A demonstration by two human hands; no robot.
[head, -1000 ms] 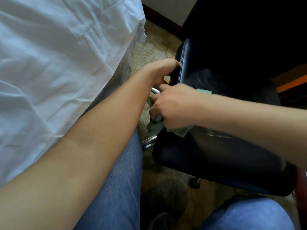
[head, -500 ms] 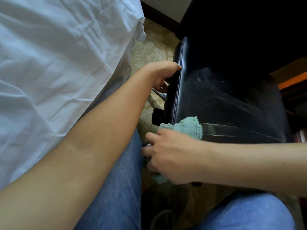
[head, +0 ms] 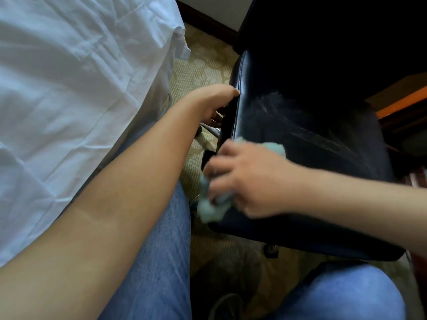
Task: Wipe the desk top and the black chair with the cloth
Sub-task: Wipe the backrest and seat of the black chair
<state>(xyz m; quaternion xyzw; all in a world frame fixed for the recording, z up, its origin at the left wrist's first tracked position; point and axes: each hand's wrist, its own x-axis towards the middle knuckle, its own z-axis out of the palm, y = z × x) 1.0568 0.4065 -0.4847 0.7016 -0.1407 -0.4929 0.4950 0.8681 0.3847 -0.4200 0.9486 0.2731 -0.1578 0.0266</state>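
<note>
Head view — right hand (head: pixel 245 179) has carried the cloth (head: pixel 211 207) up the black chair (head: pixel 300 139).

1. Setting: a bedroom, possibly a hotel room.
2. Evidence: white bed sheet (head: pixel 69 88), rumpled, hangs over the bed edge at left.
3. Patterned beige carpet (head: pixel 203 65) on the floor, dark skirting board (head: pixel 205 18) along a pale wall.
4. Black padded chair (head: pixel 312 135) on castors beside the bed; wooden furniture (head: pixel 402 98) at right.
</note>
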